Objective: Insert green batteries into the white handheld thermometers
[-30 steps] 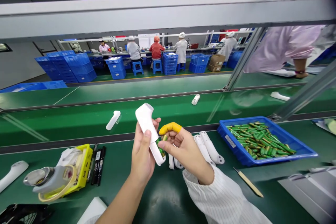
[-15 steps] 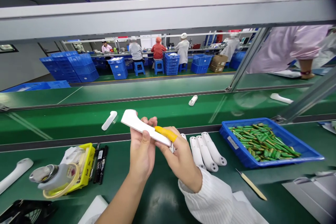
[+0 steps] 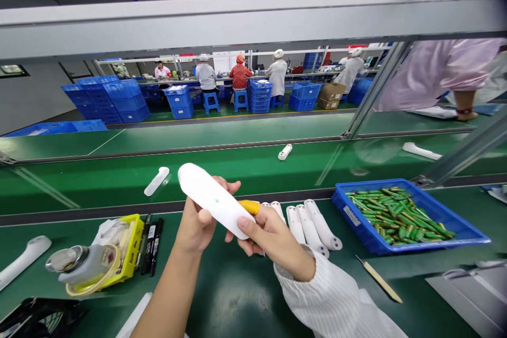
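Both of my hands hold a long white plastic housing (image 3: 216, 198) above the bench, its broad smooth face turned up at me. A small green mark shows near the middle of that face. My left hand (image 3: 198, 229) grips the upper part, with the fingers partly hidden behind it. At the lower end, my right hand (image 3: 273, 232) pinches the housing between the thumb and fingers; one finger wears a yellow finger cot (image 3: 249, 206). Just beyond my right hand, several similar white housings (image 3: 311, 227) lie side by side on the green bench.
A blue tray (image 3: 352, 222) of green batteries or similar cylinders stands right. Nearby lies a pale-handled pointed tool (image 3: 380, 280). At left are a yellow basket (image 3: 137, 245) with a bottle, and black markers (image 3: 152, 248). White pieces (image 3: 157, 181) lie on the green conveyor belt (image 3: 222, 161).
The housing has been rolled from its narrow side to its broad face, and my right thumb now lies on top of it. White pieces on the belt have shifted slightly left.
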Motion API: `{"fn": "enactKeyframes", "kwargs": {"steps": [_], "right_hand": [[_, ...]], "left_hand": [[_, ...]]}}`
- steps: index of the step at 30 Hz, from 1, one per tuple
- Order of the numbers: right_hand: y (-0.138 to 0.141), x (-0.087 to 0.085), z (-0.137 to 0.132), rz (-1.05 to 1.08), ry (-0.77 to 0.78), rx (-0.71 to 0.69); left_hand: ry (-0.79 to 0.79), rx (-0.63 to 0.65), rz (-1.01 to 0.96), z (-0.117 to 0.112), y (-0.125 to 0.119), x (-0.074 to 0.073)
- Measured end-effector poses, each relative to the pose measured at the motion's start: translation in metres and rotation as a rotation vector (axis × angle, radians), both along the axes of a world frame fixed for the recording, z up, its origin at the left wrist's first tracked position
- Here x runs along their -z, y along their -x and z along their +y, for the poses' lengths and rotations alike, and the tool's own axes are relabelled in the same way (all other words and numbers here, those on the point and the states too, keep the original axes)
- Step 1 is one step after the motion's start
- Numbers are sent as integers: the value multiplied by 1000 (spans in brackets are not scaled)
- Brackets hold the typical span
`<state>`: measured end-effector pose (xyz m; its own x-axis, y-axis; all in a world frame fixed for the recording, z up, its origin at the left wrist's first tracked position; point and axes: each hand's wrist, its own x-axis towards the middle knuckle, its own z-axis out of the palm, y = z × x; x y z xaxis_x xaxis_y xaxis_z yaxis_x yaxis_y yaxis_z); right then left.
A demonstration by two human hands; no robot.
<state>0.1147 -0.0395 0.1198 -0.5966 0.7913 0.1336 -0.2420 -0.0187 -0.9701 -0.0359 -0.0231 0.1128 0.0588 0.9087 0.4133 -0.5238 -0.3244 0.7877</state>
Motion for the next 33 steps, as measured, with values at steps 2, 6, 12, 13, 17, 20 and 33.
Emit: {"fn": "enactKeyframes", "kwargs": {"steps": [2,6,12,13,17,20,33], "right_hand": [[3,3,-1,6,31,-47],[-9,4,9,-126,-96,-92],[-119,12,65,-907,-222,634],[-144,17,72,-1099,-134,773],[-217,47,80,-1547,352,1084],[-236,69,78,-1575,448,1073],[-246,87,85,-1466,386,894]], "left_hand": [[-23,41,-40,3,1,2],[18,60,-91,7,-3,5],[434,-101,257,35,-2,25],[524,-152,405,46,-2,33],[666,-276,864,94,1,73],[556,-382,1095,124,3,99],[-25,-340,1496,222,-73,139]]}}
